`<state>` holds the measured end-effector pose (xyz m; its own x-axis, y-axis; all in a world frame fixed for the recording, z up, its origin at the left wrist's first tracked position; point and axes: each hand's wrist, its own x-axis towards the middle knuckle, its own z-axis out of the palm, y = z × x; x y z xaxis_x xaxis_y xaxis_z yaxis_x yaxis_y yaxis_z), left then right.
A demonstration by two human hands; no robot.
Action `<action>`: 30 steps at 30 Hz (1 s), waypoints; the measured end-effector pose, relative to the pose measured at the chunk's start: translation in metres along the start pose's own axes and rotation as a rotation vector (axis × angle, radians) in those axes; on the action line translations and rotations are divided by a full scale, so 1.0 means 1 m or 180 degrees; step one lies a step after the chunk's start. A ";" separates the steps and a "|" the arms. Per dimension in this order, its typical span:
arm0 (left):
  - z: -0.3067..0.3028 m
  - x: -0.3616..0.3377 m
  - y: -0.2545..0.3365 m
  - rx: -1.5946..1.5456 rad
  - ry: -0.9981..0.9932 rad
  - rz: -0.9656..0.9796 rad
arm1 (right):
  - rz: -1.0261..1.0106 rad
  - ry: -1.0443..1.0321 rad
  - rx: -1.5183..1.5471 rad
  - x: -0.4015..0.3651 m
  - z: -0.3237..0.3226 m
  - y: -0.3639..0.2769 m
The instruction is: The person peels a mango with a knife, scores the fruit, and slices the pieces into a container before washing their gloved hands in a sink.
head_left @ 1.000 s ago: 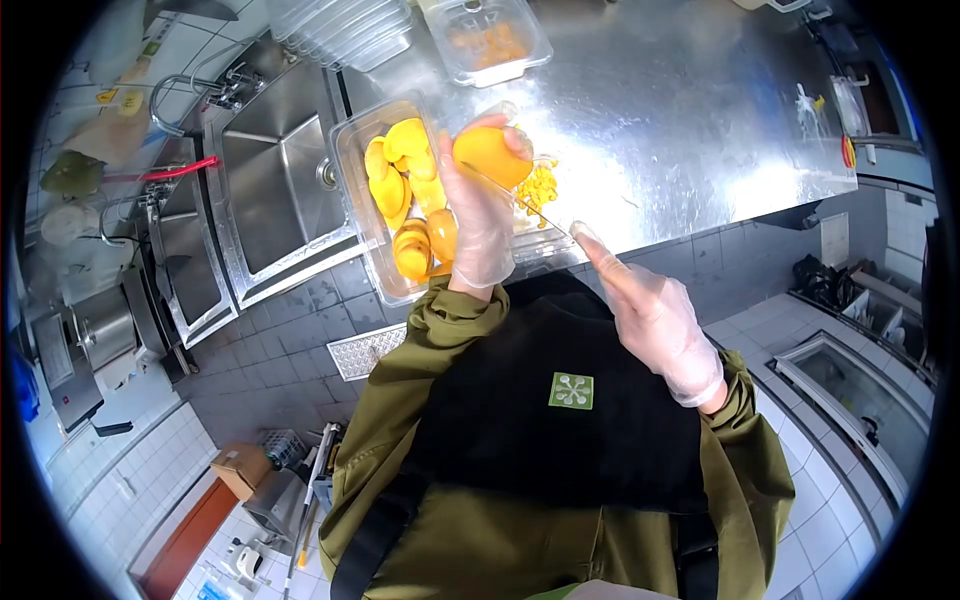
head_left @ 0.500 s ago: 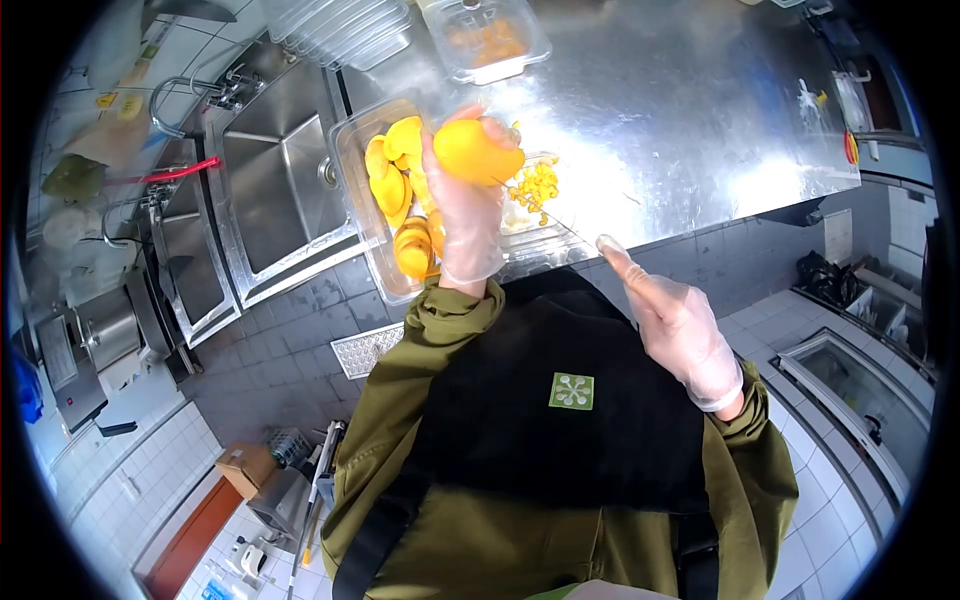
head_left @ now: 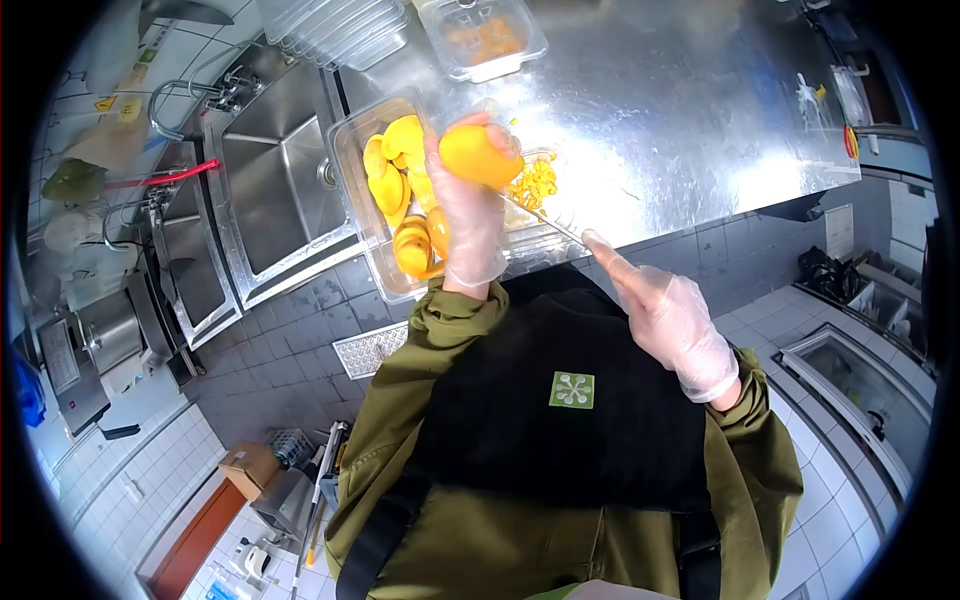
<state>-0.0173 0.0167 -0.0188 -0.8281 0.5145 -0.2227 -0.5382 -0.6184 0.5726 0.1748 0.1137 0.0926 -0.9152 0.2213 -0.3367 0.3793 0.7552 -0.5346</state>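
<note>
Left hand (head_left: 468, 218) grasps yellow fruit (head_left: 474, 158); right hand (head_left: 668, 318) grasps a knife (head_left: 547, 219), hiding its handle.

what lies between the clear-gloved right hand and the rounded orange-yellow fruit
In the head view, a thin metal blade runs from the right hand toward the fruit.

We hold a mango (head_left: 478, 158) in our left hand (head_left: 470, 218) at the right edge of the plastic tub (head_left: 350, 152), and a knife (head_left: 548, 219) in our right hand (head_left: 665, 312), farther right.
</note>
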 end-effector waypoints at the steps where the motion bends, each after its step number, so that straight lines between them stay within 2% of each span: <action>1: -0.003 0.001 0.001 -0.0053 -0.0014 -0.0041 | 0.0051 -0.0071 -0.0038 -0.002 0.001 0.004; 4: -0.006 0.003 0.006 -0.0124 0.0046 -0.0134 | -0.0283 0.0245 -0.0044 -0.008 0.005 0.013; 6: -0.001 0.002 0.009 -0.0059 0.0210 -0.0168 | -0.0222 0.0284 0.0190 -0.007 -0.004 0.004; 13: 0.010 -0.010 0.005 0.0322 -0.0063 -0.0159 | -0.0250 0.0546 0.0622 0.006 -0.008 -0.010; 19: 0.011 -0.008 0.003 0.0209 -0.0091 -0.0180 | -0.0194 0.0659 0.0495 0.007 -0.002 -0.014; 24: 0.009 -0.004 0.002 0.0100 -0.0164 0.0019 | -0.0098 0.0660 0.0012 0.006 0.004 -0.012; 28: 0.013 -0.006 0.008 0.0011 -0.0010 0.0077 | 0.0080 0.0475 -0.0070 0.000 0.009 0.001; 30: 0.012 -0.005 0.007 0.0024 0.0063 0.0073 | -0.0034 0.0488 -0.0172 -0.003 0.013 0.011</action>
<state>-0.0151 0.0173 -0.0041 -0.8431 0.4884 -0.2250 -0.5180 -0.6252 0.5838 0.1831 0.1136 0.0778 -0.9308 0.3014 -0.2068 0.3652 0.7893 -0.4936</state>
